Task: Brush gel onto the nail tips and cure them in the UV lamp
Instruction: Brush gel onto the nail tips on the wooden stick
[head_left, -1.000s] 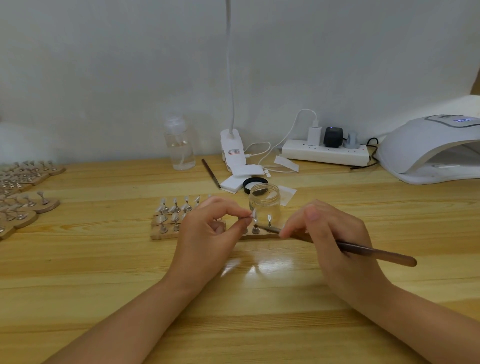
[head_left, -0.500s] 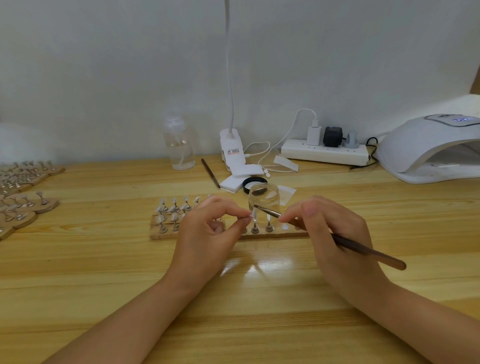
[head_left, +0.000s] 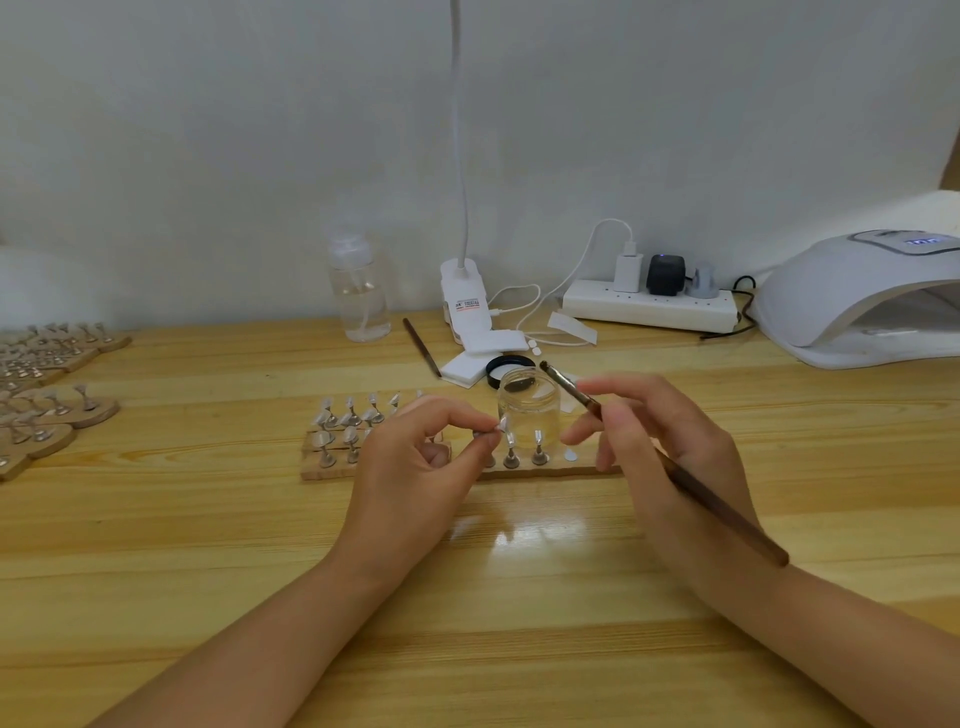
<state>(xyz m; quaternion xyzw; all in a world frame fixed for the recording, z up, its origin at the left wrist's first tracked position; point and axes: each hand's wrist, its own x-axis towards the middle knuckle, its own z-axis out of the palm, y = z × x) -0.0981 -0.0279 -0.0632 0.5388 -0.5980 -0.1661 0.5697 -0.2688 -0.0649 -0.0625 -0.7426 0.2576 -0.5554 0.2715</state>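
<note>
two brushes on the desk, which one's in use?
The brush gripped by the right hand, bristles above the open gel jar. The spare brush lies untouched by the spray bottle.

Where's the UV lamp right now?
The UV lamp sits at the table's far right edge in the head view, right of the power strip.

A thin brown brush (head_left: 670, 467) pointed up over the clear gel jar (head_left: 530, 410). One tiny nail tip (head_left: 501, 427) looked pinched. The white UV lamp (head_left: 862, 296) sat far right.

Glossy varnished wood table (head_left: 208, 545) is reflecting light; clear glass jar (head_left: 530, 410) at 12 o'clock; brush (head_left: 717, 506) showing dark wood handle; lamp (head_left: 852, 291) looking smooth white plastic.
</note>
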